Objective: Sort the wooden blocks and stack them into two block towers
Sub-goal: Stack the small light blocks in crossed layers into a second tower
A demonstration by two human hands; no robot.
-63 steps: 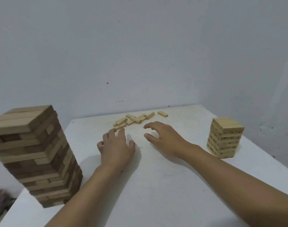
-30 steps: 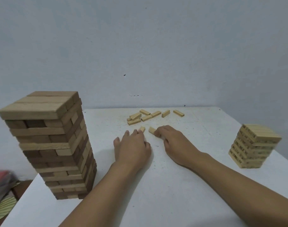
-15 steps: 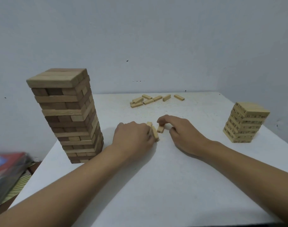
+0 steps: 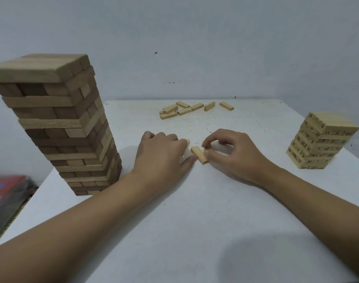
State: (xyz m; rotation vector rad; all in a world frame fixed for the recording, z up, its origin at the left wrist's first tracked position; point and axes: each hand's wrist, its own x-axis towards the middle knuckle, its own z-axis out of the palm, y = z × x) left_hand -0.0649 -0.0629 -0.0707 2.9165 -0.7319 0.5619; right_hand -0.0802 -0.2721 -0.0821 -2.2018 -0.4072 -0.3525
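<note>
Blocks (image 4: 184, 111) litter speckled white table (image 4: 195, 231) against grey wall (image 4: 215, 37).

A tall tower (image 4: 58, 123) of large brown and tan blocks stands upright at far left, and a short tower (image 4: 319, 141) of small pale numbered blocks stands at right. Perhaps seven pale loose blocks (image 4: 186, 109) lie scattered at the back. One block (image 4: 199, 154) lies flat in the middle, with a second block (image 4: 186, 141) beside it, mostly hidden.

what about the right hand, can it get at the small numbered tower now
Probably yes: nothing stands between the right hand and the small numbered tower, though its curled fingers touch a block.
</note>
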